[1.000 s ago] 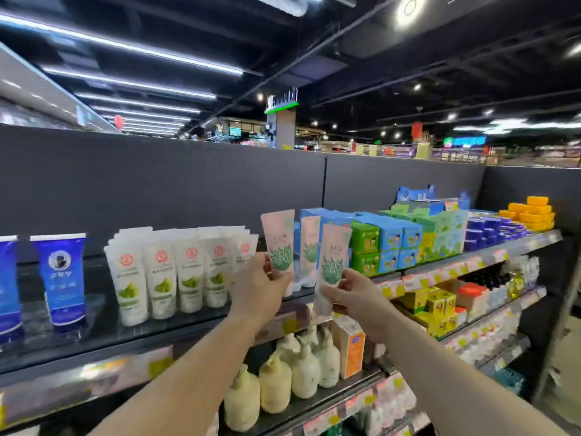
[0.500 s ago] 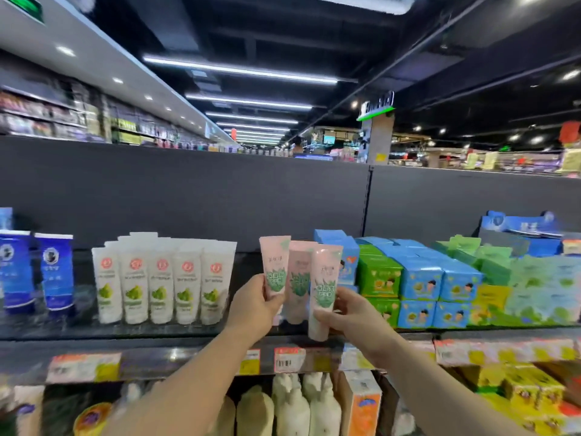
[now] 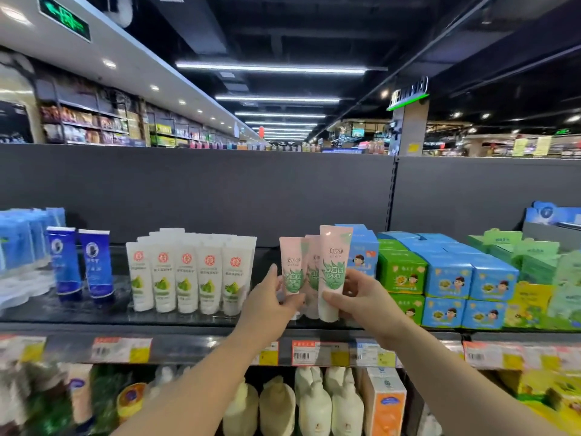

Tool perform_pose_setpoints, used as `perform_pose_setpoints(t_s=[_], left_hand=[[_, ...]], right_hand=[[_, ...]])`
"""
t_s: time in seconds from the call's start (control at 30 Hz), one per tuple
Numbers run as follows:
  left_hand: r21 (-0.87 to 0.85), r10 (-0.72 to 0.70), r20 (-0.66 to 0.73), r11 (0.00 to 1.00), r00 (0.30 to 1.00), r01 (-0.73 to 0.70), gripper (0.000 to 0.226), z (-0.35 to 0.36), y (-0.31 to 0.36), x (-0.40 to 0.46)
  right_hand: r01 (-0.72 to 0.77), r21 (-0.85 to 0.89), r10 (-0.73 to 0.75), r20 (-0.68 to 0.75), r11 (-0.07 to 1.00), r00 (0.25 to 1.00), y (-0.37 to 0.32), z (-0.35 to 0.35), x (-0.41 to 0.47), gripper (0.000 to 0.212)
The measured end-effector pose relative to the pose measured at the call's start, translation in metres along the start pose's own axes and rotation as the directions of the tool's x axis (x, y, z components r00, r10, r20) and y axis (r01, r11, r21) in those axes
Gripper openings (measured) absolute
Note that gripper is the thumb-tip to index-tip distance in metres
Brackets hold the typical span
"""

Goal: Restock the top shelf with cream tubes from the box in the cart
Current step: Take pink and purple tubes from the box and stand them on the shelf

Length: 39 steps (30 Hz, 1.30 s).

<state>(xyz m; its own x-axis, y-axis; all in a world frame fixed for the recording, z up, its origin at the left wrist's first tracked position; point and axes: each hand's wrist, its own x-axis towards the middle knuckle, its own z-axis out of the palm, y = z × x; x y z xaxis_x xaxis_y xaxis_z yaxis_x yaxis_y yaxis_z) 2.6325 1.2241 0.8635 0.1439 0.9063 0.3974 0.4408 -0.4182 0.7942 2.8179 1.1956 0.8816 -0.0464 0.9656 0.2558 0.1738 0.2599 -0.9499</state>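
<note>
Holding one pink cream tube apiece, both hands work at the front of the top shelf (image 3: 176, 314), in the gap between the row of white tubes (image 3: 191, 275) and the stacked blue and green cartons (image 3: 440, 278). The left hand (image 3: 267, 305) pinches the left pink tube (image 3: 291, 272) low on its body, thumb in front and fingers behind, and the right hand (image 3: 361, 297) clamps the right pink tube (image 3: 331, 272) the same way. A third pink tube (image 3: 312, 265) stands on the shelf between and behind them, touched by neither hand as far as can be seen. Compared with half a second ago, the right-hand tube sits higher and nearer the camera, its crimped top now above the other two, where before it was the lowest of the three. The left-hand tube has dropped slightly and its cap end is hidden behind the fingers, so whether it rests on the shelf cannot be told. The view has also moved closer and a little to the right: the dark blue tubes (image 3: 78, 265) at the left appear larger, and the price tags (image 3: 303, 352) on the shelf edge are now readable as barcoded labels. Cream-coloured bottles (image 3: 314, 404) stand on the shelf below, beside an orange carton (image 3: 385, 407). The cart and its box are out of view.
</note>
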Motion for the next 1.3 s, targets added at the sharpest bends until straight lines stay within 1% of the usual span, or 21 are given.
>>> perform_pose_setpoints(t_s=[0.07, 0.1, 0.17, 0.23, 0.33, 0.4, 0.47, 0.5, 0.53, 0.57, 0.6, 0.63, 0.67, 0.7, 0.77, 0.8, 0.83, 0.9, 1.03, 1.17, 1.3], left_hand=[[-0.025, 0.093, -0.099, 0.995, 0.991, -0.096, 0.043, -0.006, 0.003, -0.013], [-0.016, 0.118, -0.099, 0.993, 0.988, -0.121, 0.039, -0.01, 0.003, -0.019], [0.021, 0.137, -0.016, 0.99, 0.991, -0.136, 0.041, -0.017, 0.002, -0.027], [-0.032, 0.102, 0.081, 0.995, 0.992, -0.099, 0.04, -0.023, 0.004, -0.029], [-0.133, 0.054, 0.114, 0.99, 0.992, -0.038, 0.036, -0.034, 0.003, -0.028], [-0.127, 0.031, 0.134, 0.992, 0.99, -0.014, 0.037, -0.039, -0.003, -0.029], [-0.106, -0.002, 0.142, 0.994, 0.99, 0.017, 0.032, -0.04, -0.009, -0.029], [-0.108, -0.017, 0.131, 0.994, 0.991, 0.031, 0.03, -0.042, -0.011, -0.028], [-0.115, -0.033, 0.114, 0.992, 0.993, 0.046, 0.028, -0.044, -0.011, -0.027], [-0.121, -0.045, 0.087, 0.991, 0.995, 0.055, 0.026, -0.046, -0.011, -0.025], [-0.126, -0.053, 0.053, 0.99, 0.997, 0.059, 0.026, -0.049, -0.01, -0.023], [-0.123, -0.054, 0.014, 0.991, 0.998, 0.056, 0.025, -0.052, -0.009, -0.019], [-0.11, -0.049, -0.026, 0.993, 0.998, 0.046, 0.025, -0.054, -0.008, -0.016], [-0.088, -0.043, -0.06, 0.995, 0.997, 0.038, 0.026, -0.054, -0.009, -0.013], [-0.035, -0.038, -0.102, 0.999, 0.994, 0.035, 0.027, -0.051, -0.012, -0.009], [0.003, -0.034, -0.115, 0.999, 0.993, 0.034, 0.028, -0.047, -0.014, -0.007], [0.037, -0.032, -0.128, 0.999, 0.991, 0.038, 0.027, -0.044, -0.017, -0.007], [0.067, -0.029, -0.161, 0.997, 0.987, 0.04, 0.025, -0.037, -0.023, -0.006], [0.054, -0.019, -0.156, 0.998, 0.988, 0.028, 0.025, -0.034, -0.021, -0.002], [0.064, -0.025, -0.131, 0.997, 0.991, 0.034, 0.025, -0.029, -0.024, 0.001], [0.034, -0.043, -0.089, 0.998, 0.995, 0.046, 0.028, -0.022, -0.032, -0.003]], right_hand=[[0.005, 0.039, -0.005, -0.01, 0.999, 1.0, -0.001, 0.006, 0.001, 0.025], [0.008, 0.055, -0.008, -0.012, 0.998, 1.0, -0.002, 0.011, 0.001, 0.023], [0.01, 0.082, -0.01, -0.001, 0.997, 1.0, -0.003, 0.023, 0.001, 0.023], [0.016, 0.094, -0.017, 0.007, 0.995, 1.0, -0.002, 0.038, 0.001, 0.025], [0.013, 0.084, -0.016, 0.03, 0.996, 0.999, 0.0, 0.055, 0.001, 0.024], [-0.023, 0.054, 0.019, 0.079, 0.998, 0.997, 0.002, 0.059, 0.0, 0.023], [-0.069, 0.021, 0.066, 0.097, 0.997, 0.993, 0.003, 0.058, -0.002, 0.021], [-0.079, 0.008, 0.079, 0.065, 0.997, 0.995, 0.003, 0.056, -0.003, 0.021], [-0.072, -0.017, 0.072, -0.001, 0.997, 0.997, 0.002, 0.053, -0.004, 0.019], [-0.043, -0.086, 0.035, -0.096, 0.995, 0.995, 0.002, 0.048, -0.006, 0.017], [-0.01, -0.217, -0.033, -0.195, 0.976, 0.98, 0.002, 0.041, -0.006, 0.016], [-0.006, -0.39, -0.106, -0.266, 0.921, 0.958, 0.004, 0.035, -0.007, 0.015], [-0.033, -0.549, -0.156, -0.294, 0.835, 0.943, 0.007, 0.028, -0.008, 0.014], [-0.075, -0.665, -0.171, -0.297, 0.743, 0.94, 0.011, 0.023, -0.008, 0.014], [-0.132, -0.808, -0.14, -0.256, 0.574, 0.957, 0.02, 0.018, -0.008, 0.023], [-0.13, -0.851, -0.113, -0.216, 0.508, 0.97, 0.024, 0.018, -0.008, 0.028], [-0.118, -0.878, -0.093, -0.18, 0.464, 0.979, 0.025, 0.018, -0.007, 0.032], [-0.112, -0.905, -0.071, -0.154, 0.411, 0.986, 0.022, 0.02, -0.005, 0.035], [-0.107, -0.952, -0.075, -0.134, 0.287, 0.988, 0.018, 0.019, 0.001, 0.026], [-0.088, -0.97, -0.116, -0.116, 0.225, 0.986, 0.021, 0.017, 0.004, 0.026], [-0.072, -0.984, -0.154, -0.098, 0.165, 0.983, 0.025, 0.018, 0.006, 0.027]])
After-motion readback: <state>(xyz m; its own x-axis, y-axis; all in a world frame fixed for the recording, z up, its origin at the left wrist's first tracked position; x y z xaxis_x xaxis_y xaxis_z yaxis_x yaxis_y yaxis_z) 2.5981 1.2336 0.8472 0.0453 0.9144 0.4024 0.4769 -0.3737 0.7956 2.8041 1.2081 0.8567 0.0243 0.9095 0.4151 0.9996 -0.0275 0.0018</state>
